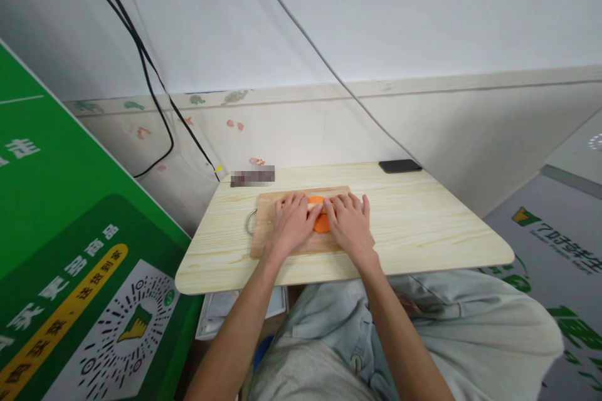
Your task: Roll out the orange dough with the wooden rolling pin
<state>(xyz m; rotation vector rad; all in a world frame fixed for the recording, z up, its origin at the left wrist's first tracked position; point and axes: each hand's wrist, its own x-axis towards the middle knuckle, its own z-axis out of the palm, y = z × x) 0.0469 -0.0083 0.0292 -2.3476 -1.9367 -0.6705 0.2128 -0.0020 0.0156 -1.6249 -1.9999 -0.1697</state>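
A piece of orange dough-like material (322, 223) lies flattened on a wooden cutting board (264, 239). A pale stick, apparently a small rolling pin (314, 205), crosses the orange piece and is mostly covered by my hands. My left hand (295, 219) presses over its left part, fingers bent forward and thumb toward the middle. Over the right part lies my right hand (348, 219), its fingers slightly spread and its thumb close to the left one. Both palms hide what lies beneath them.
The board rests on a light wood-grain table (437, 225), with its metal handle (250, 222) at the left. A black phone (399, 166) lies at the back right, and a blurred-out object (253, 176) at the back left. Cables (141, 44) hang along the wall.
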